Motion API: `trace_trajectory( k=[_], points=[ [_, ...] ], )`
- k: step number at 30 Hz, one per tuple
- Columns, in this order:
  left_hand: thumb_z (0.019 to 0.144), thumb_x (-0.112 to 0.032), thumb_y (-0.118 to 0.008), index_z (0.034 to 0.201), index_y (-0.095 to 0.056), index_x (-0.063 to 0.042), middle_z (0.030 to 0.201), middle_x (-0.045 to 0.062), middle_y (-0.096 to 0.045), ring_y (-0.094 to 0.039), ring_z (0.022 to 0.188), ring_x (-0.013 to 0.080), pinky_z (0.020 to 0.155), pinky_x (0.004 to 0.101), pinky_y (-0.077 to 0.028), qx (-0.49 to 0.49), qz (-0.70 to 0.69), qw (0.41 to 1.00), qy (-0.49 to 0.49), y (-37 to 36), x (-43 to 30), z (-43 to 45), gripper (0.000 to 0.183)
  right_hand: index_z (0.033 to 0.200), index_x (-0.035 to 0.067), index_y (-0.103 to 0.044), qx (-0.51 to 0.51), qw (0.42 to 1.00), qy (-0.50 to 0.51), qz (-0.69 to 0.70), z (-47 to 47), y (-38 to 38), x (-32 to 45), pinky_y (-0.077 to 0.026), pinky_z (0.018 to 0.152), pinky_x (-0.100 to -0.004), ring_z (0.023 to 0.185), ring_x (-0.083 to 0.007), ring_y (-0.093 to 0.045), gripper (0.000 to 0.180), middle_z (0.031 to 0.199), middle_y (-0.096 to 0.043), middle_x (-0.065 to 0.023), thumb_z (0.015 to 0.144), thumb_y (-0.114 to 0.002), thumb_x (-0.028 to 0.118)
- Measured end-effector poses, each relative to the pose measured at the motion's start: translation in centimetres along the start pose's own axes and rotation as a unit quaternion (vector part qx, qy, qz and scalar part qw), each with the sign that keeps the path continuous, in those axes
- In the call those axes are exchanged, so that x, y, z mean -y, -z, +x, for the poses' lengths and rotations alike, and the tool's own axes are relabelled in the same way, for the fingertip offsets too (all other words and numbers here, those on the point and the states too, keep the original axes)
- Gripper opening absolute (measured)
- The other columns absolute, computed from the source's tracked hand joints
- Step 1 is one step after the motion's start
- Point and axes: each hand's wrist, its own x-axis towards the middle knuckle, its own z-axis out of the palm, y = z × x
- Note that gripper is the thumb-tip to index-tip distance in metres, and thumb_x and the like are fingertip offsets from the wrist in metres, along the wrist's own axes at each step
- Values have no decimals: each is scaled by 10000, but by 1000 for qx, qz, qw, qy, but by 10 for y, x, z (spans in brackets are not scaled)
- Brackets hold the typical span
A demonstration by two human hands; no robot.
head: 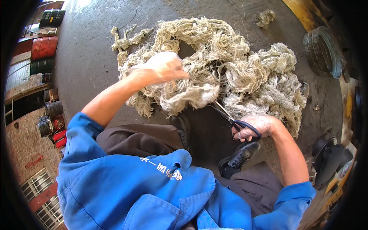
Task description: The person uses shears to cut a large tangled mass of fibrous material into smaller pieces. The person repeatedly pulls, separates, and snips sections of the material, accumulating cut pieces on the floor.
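A large tangled heap of off-white yarn or cotton fibre (244,72) lies on the floor before me. My left hand (165,66), blurred and in what looks like a thin clear glove, is over the left part of the heap; whether its fingers grip any strands cannot be told. In a clear plastic glove, my right hand (253,128) holds scissors (227,113) with dark handles. The scissor blades are parted and point up and left, at the lower edge of a paler bundle of strands (198,96).
A small loose tuft (265,19) lies at the upper right, near a round metal rim (323,53). My black shoes (240,155) stand close below the heap. Red and dark drums (44,48) line the far left, by a brick wall.
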Motion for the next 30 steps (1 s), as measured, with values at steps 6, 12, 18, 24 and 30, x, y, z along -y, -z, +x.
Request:
trace_trajectory(
  k=[6, 12, 18, 24, 30],
  points=[
    [786, -590, -801, 1257, -576, 36, 1089, 203, -677, -689, 946, 308, 817, 403, -572, 45, 176, 980, -84, -70, -81, 32, 816, 1240, -68, -601, -72, 985, -1, 156, -15, -10, -10, -570, 780, -305, 925, -166, -683, 509, 1106, -724, -142, 851, -717, 240],
    [783, -297, -853, 1588, -171, -38, 1508, 267, -371, -617, 1137, 402, 889, 466, -566, -49, 171, 976, -127, -130, -37, 3, 1086, 1169, -7, -605, -218, 931, 97, 277, -25, -19, -1, -553, 767, -283, 924, -158, -664, 414, 1079, -681, -95, 846, -698, 234],
    [916, -43, -507, 1526, -343, -78, 1239, 267, -620, -683, 934, 445, 841, 501, -568, -79, 66, 985, -141, -164, 20, -4, 632, 979, 10, -608, -574, 808, 67, -119, -8, 24, 42, -540, 757, -437, 787, -340, -672, 356, 849, -667, -203, 880, -742, 325],
    [815, 136, -435, 1403, -629, -194, 1235, 126, -717, -719, 916, 203, 754, 342, -605, 52, -244, 968, -4, -8, 14, -61, 702, 1134, -8, -601, -556, 735, -53, -385, 17, 70, 45, -528, 899, -463, 995, -404, -656, 631, 1076, -682, -207, 789, -824, 472],
    [787, 8, -687, 1293, -635, 14, 1203, 144, -710, -648, 1150, 282, 1107, 461, -492, -146, -710, 667, -173, 42, 127, -79, 509, 989, 85, -635, -589, 665, 3, -459, 57, 101, 4, -479, 976, -457, 888, -316, -696, 265, 864, -723, -133, 798, -770, 211]
  ],
)
